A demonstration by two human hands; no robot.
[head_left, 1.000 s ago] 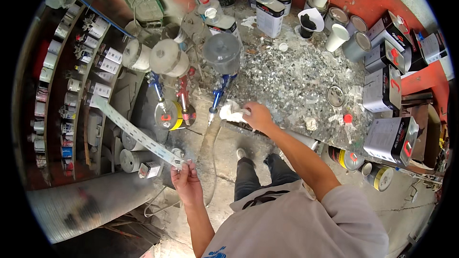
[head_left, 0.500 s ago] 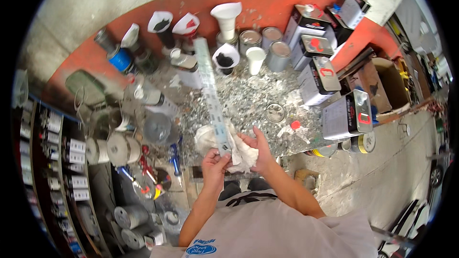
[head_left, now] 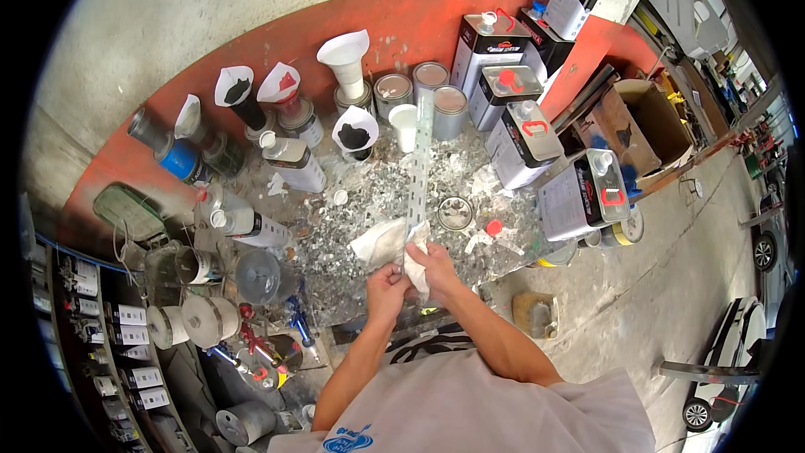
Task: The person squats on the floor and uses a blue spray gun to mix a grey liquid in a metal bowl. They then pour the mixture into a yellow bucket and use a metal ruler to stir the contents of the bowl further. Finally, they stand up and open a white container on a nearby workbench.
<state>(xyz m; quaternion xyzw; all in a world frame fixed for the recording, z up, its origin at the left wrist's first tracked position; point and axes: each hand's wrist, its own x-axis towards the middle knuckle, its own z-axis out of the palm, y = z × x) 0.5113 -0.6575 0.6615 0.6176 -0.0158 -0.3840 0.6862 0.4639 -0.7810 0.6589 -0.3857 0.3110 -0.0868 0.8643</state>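
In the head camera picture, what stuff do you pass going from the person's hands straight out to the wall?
Left hand and right hand on a white rag → long metal ruler → white cup → grey round tins → red-painted wall band.

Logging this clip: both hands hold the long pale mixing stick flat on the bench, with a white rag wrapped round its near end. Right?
Not quite. In the head view, the mixing stick is lifted, not lying flat. Both the left hand and right hand grip it, white rag round its near end.
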